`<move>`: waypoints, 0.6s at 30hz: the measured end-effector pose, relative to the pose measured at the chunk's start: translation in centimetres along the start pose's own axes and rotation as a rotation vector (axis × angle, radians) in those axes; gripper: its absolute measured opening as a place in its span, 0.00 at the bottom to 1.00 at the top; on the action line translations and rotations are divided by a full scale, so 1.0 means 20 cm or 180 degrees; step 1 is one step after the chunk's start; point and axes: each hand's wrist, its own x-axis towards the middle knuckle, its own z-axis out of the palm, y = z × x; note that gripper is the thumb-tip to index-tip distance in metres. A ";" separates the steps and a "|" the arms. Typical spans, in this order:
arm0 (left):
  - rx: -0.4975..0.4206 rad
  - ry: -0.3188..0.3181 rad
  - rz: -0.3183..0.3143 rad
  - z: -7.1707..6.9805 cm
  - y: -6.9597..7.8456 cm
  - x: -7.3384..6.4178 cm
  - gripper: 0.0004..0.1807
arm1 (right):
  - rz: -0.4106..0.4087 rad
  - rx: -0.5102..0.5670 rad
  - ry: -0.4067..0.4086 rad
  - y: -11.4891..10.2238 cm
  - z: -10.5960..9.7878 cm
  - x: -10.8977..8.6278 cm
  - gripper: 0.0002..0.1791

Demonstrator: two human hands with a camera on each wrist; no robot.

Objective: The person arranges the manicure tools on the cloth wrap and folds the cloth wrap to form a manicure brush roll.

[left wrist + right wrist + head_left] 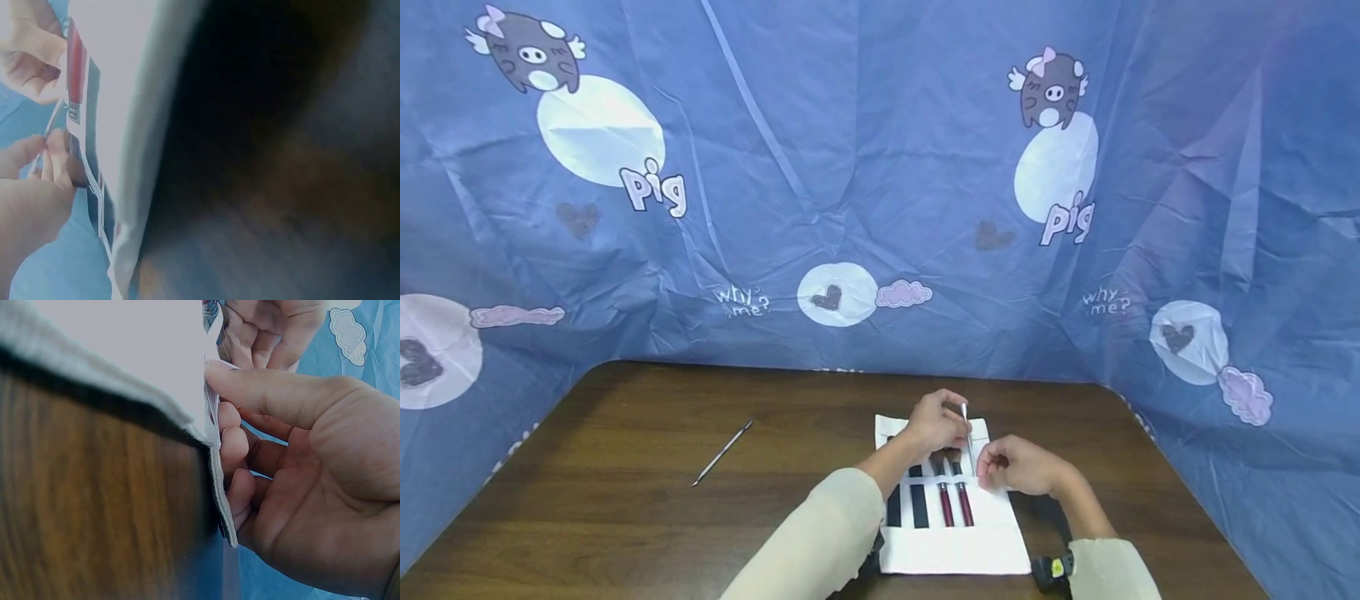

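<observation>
A white cloth brush roll (955,552) lies unrolled on the table. Black flat-handled tools (919,506) and makeup brushes with red handles (946,507) sit under its elastic strap (934,480). My left hand (937,422) pinches a thin silver metal tool (968,446) near its upper end, pointing its lower end at the strap, right of the brushes. At the roll's right edge, my right hand (1021,467) pinches the strap between thumb and curled fingers. In the right wrist view, its thumb (269,390) partly hides the strap.
Another slim silver double-ended tool (722,452) lies on the left of the brown wooden table (587,500). A blue printed curtain (850,167) hangs behind and at the sides. A black wrist strap device (1051,572) is beside the roll's lower right corner.
</observation>
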 end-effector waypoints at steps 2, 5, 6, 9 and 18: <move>0.0256 -0.0011 0.0032 -0.01 0.00 0.00 0.23 | 0.0010 -0.0020 0.0005 0.00 0.00 0.00 0.03; 0.0744 0.0051 0.0169 -0.02 0.00 0.00 0.17 | 0.0025 -0.0030 0.0009 0.00 0.00 0.00 0.04; 0.0891 0.0084 0.0211 -0.02 0.00 0.00 0.15 | 0.0030 -0.0023 0.0010 0.00 0.00 0.00 0.04; 0.1258 0.0121 0.0287 -0.04 0.00 0.01 0.11 | 0.0031 -0.0002 0.0006 0.00 0.00 0.01 0.04; 0.1989 -0.0216 0.0389 -0.04 -0.01 0.01 0.05 | -0.0018 0.0037 -0.0076 0.00 0.00 0.00 0.03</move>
